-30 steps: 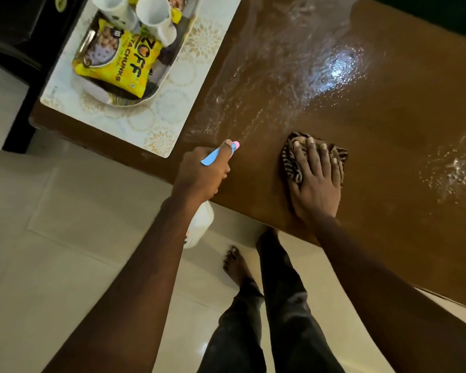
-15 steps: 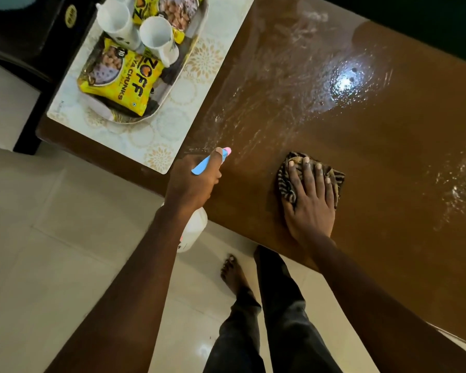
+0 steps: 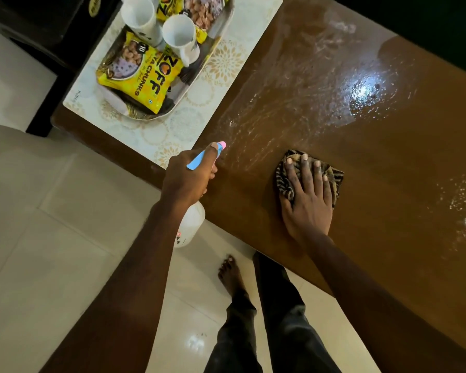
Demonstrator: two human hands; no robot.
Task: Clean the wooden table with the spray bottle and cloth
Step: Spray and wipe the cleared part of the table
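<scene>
Left hand (image 3: 187, 179): I see fingers wrapped round white spray bottle (image 3: 190, 224), at glossy brown wooden table's (image 3: 388, 162) near edge.
Right hand (image 3: 307, 200): fingers spread, pressing striped brown cloth (image 3: 334, 176) onto table.

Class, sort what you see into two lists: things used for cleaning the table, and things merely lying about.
In use:
spray bottle, in the left hand
cloth, under the right hand
wooden table

Lying about:
tray
two white mugs
yellow snack packets
placemat

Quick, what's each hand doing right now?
Left hand: closed around the spray bottle.
Right hand: open, flat on the cloth.
</scene>
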